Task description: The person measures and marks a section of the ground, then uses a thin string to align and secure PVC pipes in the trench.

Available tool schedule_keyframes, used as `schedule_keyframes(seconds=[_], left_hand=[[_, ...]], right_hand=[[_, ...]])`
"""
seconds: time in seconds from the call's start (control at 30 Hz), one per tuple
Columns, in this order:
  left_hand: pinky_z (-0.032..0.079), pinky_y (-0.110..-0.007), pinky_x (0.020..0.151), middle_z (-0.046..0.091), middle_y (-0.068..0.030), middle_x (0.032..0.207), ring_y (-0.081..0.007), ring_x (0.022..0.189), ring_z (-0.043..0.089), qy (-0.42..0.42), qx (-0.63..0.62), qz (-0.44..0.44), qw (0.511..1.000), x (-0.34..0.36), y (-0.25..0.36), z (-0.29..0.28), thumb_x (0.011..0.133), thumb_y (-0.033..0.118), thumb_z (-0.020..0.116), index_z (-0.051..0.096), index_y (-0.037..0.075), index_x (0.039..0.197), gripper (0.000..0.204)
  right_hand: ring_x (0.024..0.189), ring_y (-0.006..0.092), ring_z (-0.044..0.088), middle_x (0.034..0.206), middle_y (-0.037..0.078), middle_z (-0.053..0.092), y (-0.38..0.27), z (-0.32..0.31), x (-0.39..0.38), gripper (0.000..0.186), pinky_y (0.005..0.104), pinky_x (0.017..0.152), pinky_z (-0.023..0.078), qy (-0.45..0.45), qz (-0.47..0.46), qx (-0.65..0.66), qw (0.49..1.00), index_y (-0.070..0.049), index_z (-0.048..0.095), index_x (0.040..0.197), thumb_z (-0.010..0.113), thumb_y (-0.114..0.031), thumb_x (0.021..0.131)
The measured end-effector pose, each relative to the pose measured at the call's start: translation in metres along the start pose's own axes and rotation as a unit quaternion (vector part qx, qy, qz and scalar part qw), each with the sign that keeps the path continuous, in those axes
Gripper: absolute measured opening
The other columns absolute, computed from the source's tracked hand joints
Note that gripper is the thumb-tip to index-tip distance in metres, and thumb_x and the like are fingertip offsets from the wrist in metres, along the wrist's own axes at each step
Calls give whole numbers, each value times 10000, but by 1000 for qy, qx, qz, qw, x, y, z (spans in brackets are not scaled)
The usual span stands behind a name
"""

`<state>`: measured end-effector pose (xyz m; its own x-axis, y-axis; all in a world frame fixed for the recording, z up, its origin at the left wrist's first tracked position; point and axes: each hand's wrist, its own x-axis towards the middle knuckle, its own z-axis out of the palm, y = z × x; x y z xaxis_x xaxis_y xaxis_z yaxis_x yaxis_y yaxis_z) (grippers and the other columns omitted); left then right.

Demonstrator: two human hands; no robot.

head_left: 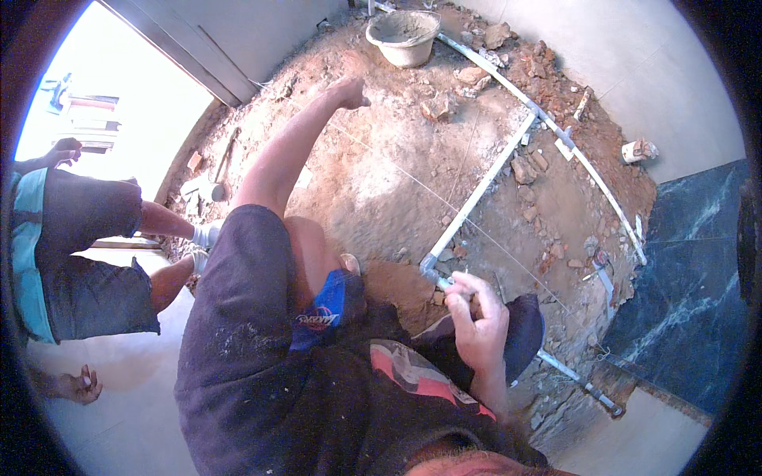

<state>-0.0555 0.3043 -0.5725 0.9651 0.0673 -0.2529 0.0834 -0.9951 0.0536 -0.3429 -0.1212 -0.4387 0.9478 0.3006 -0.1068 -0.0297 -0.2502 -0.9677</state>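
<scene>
My left hand (348, 93) is stretched out over the bare earth (373, 182), its fingers curled closed. What it holds, if anything, is hidden. A thin taut string (405, 171) runs across the dirt close to that hand. My right hand (480, 327) is raised near my body, with thumb and fingers bent together; anything between them is too small to make out. Just beyond its fingertips lies a grey elbow fitting (429, 266) on the end of a white plastic pipe (484, 186). That pipe joins a longer white pipe (587, 163) at a tee.
A mud-stained basin (409, 54) stands at the far side. Broken rocks (524, 169) lie along the pipes. A mallet (210, 191) rests at the left, near another person's legs (171, 282). Dark marbled tiles (683, 278) border the dirt at right. Another pipe piece (567, 370) lies nearby.
</scene>
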Motion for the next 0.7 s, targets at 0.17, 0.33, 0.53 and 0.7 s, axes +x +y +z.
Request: schedule_keyframes(seconds=[0.17,0.33,0.53,0.7], left_hand=[[434,-421,916,539,-224,1171,-342,1118,511,-60,63,46,995,-28,2,39,768,376,632,529,-22,1123,543],[462,-442,848,558,-221,1077,-347,1018,549,-129,121,156,972,-29,47,92,784,250,588,581,-25,992,345],[517,-390,774,626,-197,1020,-311,958,618,-69,163,256,950,3,109,137,692,74,614,678,-1,872,205],[518,-400,769,634,-174,1025,-303,963,620,-56,132,265,954,39,90,218,649,49,654,676,8,898,252]], right_hand=[[697,132,594,804,89,631,12,2,-9,211,258,626,471,28,-50,21,998,2,596,1028,600,-56,825],[704,152,605,819,95,632,3,1,-25,201,272,643,476,38,-55,-12,998,-3,602,1014,599,-48,818],[729,163,614,829,103,627,2,-7,-44,196,265,669,482,76,-66,-52,994,16,596,1008,585,-25,816],[767,189,619,831,115,633,1,-7,-36,181,286,705,483,73,-61,-94,991,27,600,979,589,-31,807]])
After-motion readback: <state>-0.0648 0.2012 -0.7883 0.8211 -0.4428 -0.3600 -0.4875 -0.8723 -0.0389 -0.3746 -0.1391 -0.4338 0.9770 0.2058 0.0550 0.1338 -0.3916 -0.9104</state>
